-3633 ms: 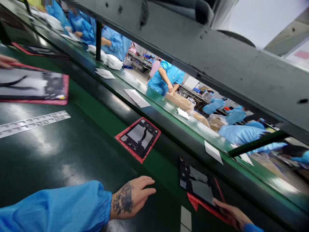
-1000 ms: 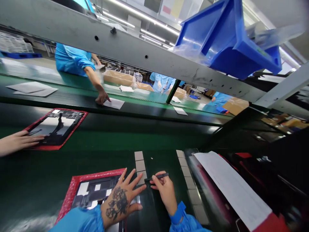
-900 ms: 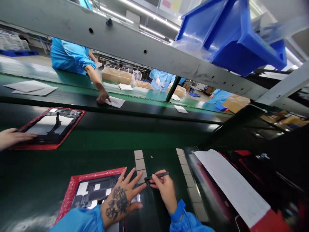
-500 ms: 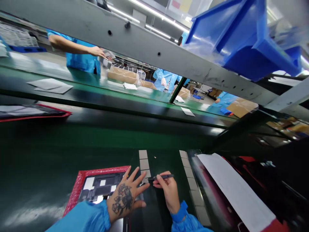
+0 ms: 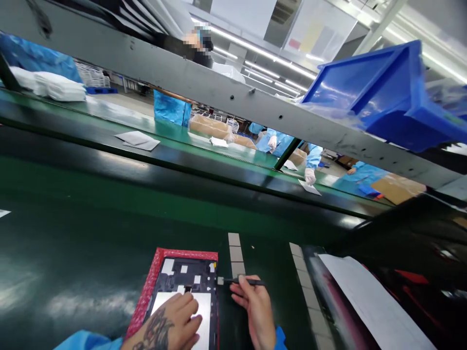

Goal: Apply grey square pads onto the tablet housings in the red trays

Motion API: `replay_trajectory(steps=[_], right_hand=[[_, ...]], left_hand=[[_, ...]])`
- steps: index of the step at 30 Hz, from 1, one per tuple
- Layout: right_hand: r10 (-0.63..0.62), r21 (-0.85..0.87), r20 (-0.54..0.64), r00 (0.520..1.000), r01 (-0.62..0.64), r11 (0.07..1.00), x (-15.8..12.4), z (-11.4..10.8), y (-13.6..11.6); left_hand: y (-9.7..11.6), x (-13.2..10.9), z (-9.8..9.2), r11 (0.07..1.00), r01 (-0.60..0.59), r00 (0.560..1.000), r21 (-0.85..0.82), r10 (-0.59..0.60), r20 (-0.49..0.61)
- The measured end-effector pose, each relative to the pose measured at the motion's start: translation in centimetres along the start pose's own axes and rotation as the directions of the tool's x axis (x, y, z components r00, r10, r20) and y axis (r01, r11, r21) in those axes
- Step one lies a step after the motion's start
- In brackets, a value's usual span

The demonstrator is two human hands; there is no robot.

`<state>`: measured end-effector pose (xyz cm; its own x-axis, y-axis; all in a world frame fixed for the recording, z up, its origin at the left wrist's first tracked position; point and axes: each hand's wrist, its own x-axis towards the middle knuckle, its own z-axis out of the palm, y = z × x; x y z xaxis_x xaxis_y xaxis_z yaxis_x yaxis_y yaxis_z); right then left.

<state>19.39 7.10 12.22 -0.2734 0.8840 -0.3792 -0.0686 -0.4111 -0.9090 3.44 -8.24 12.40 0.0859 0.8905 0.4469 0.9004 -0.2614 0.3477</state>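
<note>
A flat device with black parts and a silver plate (image 5: 206, 311) lies on red bubble wrap (image 5: 148, 291) on the dark green bench. My left hand (image 5: 175, 318), tattooed on the back, rests over its lower left part with fingers curled; whether they hold anything is hidden. My right hand (image 5: 255, 306) pinches a thin black tool (image 5: 251, 281). A small grey square piece (image 5: 220, 280) is at the tool's tip, beside the device's right edge. Just beyond the tool runs a column of grey squares (image 5: 236, 253).
Another column of grey squares (image 5: 308, 295) lies at the right, beside a white sheet (image 5: 365, 291). A metal beam (image 5: 255, 102) crosses above, with a blue bin (image 5: 386, 92). Behind, a co-worker's gloved hand (image 5: 310, 176) touches a white sheet on the belt.
My left hand has drawn back from the squares onto the device and its fingers have curled. A grey square now shows at the tool's tip. The view has shifted; a gloved hand has appeared behind.
</note>
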Motion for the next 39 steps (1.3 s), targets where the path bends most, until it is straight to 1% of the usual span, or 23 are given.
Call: replay_trajectory(steps=[3, 5, 8, 13, 19, 22, 26, 28, 31, 35, 39], right_hand=[[0.013, -0.026, 0.057, 0.998, -0.011, 1.000, -0.9, 2.4, 1.3], [0.001, -0.036, 0.060, 0.998, 0.001, 0.999, -0.9, 3.4, 2.0], [-0.041, -0.067, 0.060, 0.997, 0.045, 0.997, -0.7, 4.2, 2.7], [-0.082, -0.153, 0.078, 0.994, 0.093, 0.984, -0.3, 4.5, 3.3], [-0.087, -0.174, 0.067, 0.994, 0.097, 0.980, -0.2, 4.7, 3.5], [-0.076, -0.173, 0.051, 0.996, 0.084, 0.981, -0.2, 4.7, 3.4], [-0.074, -0.186, 0.074, 0.994, 0.087, 0.979, -0.3, 4.8, 3.3], [-0.078, -0.187, 0.077, 0.994, 0.091, 0.978, -0.3, 4.8, 3.3], [-0.078, -0.191, 0.074, 0.994, 0.091, 0.977, -0.2, 4.6, 3.4], [-0.086, -0.202, 0.082, 0.993, 0.101, 0.974, -0.1, 4.6, 3.5], [-0.105, -0.222, 0.104, 0.989, 0.126, 0.967, -0.2, 5.0, 3.5]], left_hand=[[-1.6, -1.5, 0.7, 0.999, 0.011, 0.999, 0.042, -0.010, -0.034], [-2.4, -1.6, 0.7, 0.998, 0.038, 0.999, 0.044, -0.037, -0.027], [-3.1, -1.4, 0.2, 0.998, 0.061, 0.998, 0.021, -0.060, -0.026], [-3.6, -1.3, 0.5, 0.996, 0.092, 0.995, 0.005, -0.092, -0.039], [-3.6, -1.5, 0.9, 0.992, 0.126, 0.992, 0.000, -0.126, -0.018], [-3.7, -1.5, 1.1, 0.993, 0.115, 0.993, 0.001, -0.115, -0.022], [-4.0, -1.6, 2.0, 0.997, 0.079, 0.993, 0.013, -0.078, -0.084], [-4.2, -1.7, 2.5, 0.996, 0.079, 0.993, 0.027, -0.076, -0.093], [-4.3, -1.9, 2.8, 0.995, 0.089, 0.994, 0.046, -0.085, -0.075], [-4.5, -2.0, 3.2, 0.994, 0.044, 0.996, 0.103, -0.036, -0.079], [-4.5, -1.9, 3.4, 0.994, 0.022, 1.000, 0.111, -0.022, 0.002]])
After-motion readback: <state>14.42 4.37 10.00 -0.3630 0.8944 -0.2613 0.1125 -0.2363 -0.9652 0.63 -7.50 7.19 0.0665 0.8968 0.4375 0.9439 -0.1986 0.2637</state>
